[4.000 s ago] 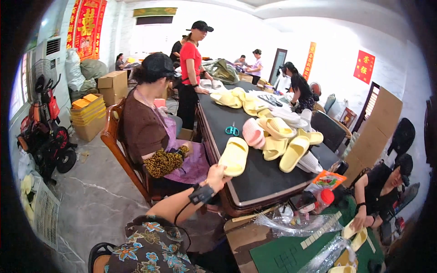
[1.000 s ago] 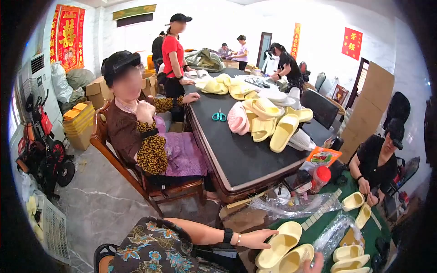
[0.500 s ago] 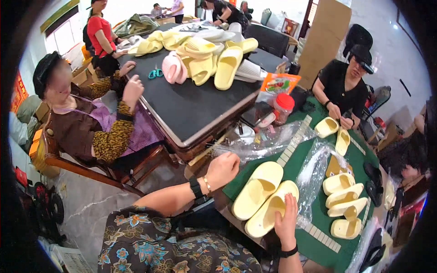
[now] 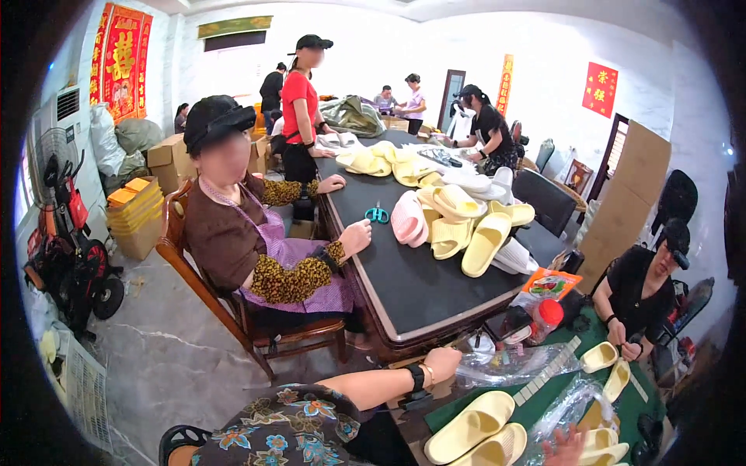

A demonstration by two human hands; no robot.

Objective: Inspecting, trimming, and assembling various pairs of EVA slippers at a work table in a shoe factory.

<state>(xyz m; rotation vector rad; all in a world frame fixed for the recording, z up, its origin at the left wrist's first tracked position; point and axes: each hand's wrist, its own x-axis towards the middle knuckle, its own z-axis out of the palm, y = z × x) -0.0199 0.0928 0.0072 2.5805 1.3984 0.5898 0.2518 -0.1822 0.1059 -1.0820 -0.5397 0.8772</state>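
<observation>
My left hand (image 4: 443,363) is closed in a loose fist above the plastic wrap by the table edge. Its inner side is hidden, so I cannot tell whether it holds anything. Low in the picture my right hand (image 4: 566,445) is blurred, its fingers spread and apparently gripping nothing. It is between a pair of pale yellow slippers and a row of more yellow slippers (image 4: 601,441). In that pair, the left slipper (image 4: 489,410) lies next to the right slipper (image 4: 509,441); the lower picture edge cuts off the right one.
Clear plastic wrap (image 4: 505,365) lies on the green table (image 4: 447,412) near a red-lidded jar (image 4: 546,320). Slippers (image 4: 486,245) are piled on the dark table (image 4: 388,291) beside teal scissors (image 4: 378,213). One co-worker (image 4: 225,210) sits left; another (image 4: 637,299) handles yellow slippers at right.
The view has tilted up and swung left, so the slippers and my hands appear lower. My right hand has moved off the right slipper of the pair, toward the right.
</observation>
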